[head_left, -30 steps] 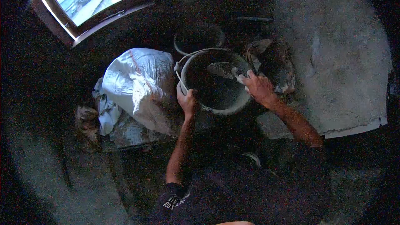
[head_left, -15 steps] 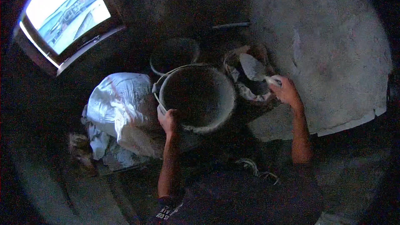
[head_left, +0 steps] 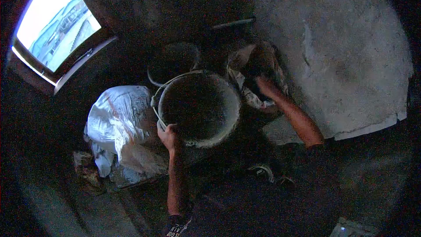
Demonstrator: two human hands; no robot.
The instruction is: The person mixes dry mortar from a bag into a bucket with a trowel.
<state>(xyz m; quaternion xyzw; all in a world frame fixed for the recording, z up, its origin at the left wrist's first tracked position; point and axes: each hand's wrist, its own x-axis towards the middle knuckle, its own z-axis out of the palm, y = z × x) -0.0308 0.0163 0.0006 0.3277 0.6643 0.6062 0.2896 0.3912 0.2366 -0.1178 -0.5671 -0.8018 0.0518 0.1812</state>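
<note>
A large round bucket (head_left: pixel 197 107) with a dusty pale rim stands in the middle, its inside dark. My left hand (head_left: pixel 169 137) is closed on the bucket's handle (head_left: pixel 157 110) at the lower left of the rim. To the right stands an open, crumpled paper bag (head_left: pixel 240 59). My right hand (head_left: pixel 266 87) reaches down into its mouth, with the fingers lost in shadow. The scoop is not visible.
A white sack (head_left: pixel 118 116) bulges at the left of the bucket. Another round container (head_left: pixel 175 63) sits behind the bucket. A large pale sheet (head_left: pixel 346 61) covers the right side. At the upper left is a bright window (head_left: pixel 61 22).
My right hand has moved left and down into the paper bag, and the pale scoop it held is now out of sight. My left hand remains on the handle. The view has shifted slightly.
</note>
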